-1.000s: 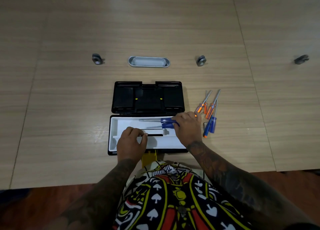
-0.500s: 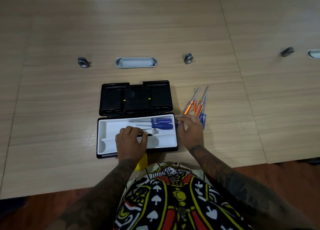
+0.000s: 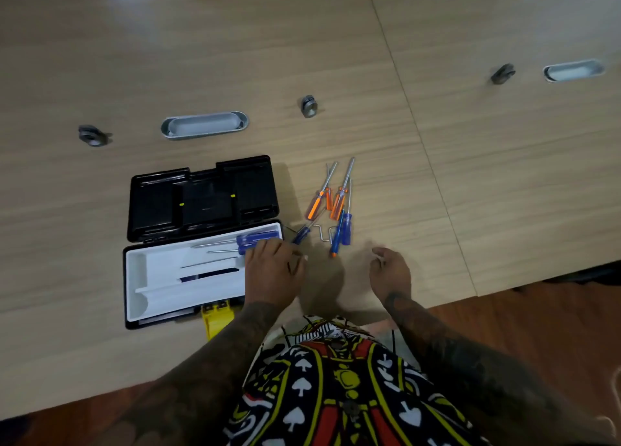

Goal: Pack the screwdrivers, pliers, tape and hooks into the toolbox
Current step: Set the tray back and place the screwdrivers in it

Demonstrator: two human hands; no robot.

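Black and open, the toolbox (image 3: 201, 244) lies on the wooden table (image 3: 336, 59), its lid (image 3: 203, 198) folded back away from the person and a white tray (image 3: 161, 277) showing inside. Two blue screwdrivers (image 3: 257, 240) rest along the tray's far edge, handles to the right, just beyond the left hand (image 3: 274, 270). That hand sits over the tray's right end, fingers loosely bent and spread toward the right; whether it holds anything cannot be told. Right of the box, loose screwdrivers (image 3: 336, 207) lie in a cluster on the table, orange-handled ones farther away and blue ones nearer, with a bent wire hook (image 3: 324, 235) among them. One small blue driver (image 3: 302, 233) lies just past the left fingertips. The right hand (image 3: 389, 272) hovers relaxed and holding nothing, on the near side of the cluster, close to the blue handles but apart from them.
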